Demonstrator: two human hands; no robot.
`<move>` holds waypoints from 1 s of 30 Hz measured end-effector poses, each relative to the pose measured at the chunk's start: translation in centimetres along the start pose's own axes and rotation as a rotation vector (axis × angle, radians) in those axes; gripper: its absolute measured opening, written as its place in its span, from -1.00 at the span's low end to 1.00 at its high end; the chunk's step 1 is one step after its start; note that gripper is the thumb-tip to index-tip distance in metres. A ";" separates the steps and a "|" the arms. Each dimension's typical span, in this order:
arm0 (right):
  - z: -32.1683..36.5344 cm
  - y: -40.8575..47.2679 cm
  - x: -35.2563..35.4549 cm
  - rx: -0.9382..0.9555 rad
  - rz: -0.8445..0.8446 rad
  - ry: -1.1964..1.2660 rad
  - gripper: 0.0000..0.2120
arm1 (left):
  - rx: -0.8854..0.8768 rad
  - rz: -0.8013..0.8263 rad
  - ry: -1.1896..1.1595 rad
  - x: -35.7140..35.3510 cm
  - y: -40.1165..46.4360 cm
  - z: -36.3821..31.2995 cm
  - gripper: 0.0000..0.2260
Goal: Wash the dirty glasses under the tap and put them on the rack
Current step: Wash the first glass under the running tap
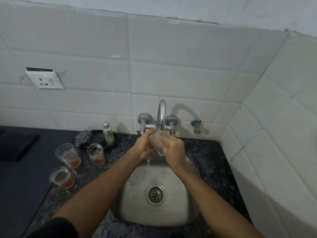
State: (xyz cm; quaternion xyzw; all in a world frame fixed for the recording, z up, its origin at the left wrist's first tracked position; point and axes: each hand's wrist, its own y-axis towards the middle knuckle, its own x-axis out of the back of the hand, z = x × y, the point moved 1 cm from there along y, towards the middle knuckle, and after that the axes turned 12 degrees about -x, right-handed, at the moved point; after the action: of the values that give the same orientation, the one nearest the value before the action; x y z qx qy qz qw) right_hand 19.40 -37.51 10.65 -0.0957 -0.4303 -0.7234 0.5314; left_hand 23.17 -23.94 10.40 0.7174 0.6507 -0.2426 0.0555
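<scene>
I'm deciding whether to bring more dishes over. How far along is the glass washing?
Early on. No rack or clean glass is in view, so nothing shows as done. In hand: the left hand and right hand hold one glass under the running tap over the sink. Left: three dirty glasses with reddish dregs wait on the counter.

We see a dark speckled granite counter point(202, 152) with a steel sink point(180, 212) sunk into it. On its left part stand three dirty glasses with reddish dregs: a tall one point(68, 155), a shorter one point(96, 154) just beside it, and a nearer one point(62, 177). Behind them a black tray point(99, 137) rests on the counter against the wall, and a dark flat mat point(15, 145) lies at the far left.
</scene>
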 end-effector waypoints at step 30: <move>-0.9 -0.6 1.9 -0.992 0.805 0.936 -0.53 | -0.286 0.158 0.002 0.9 -0.6 -0.1 -0.56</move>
State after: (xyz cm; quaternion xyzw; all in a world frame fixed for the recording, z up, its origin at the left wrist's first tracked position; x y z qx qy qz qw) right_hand 18.39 -39.44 10.97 -0.1557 0.2784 -0.5479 0.7734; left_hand 22.66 -22.98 10.19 0.7515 0.6200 -0.1418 0.1753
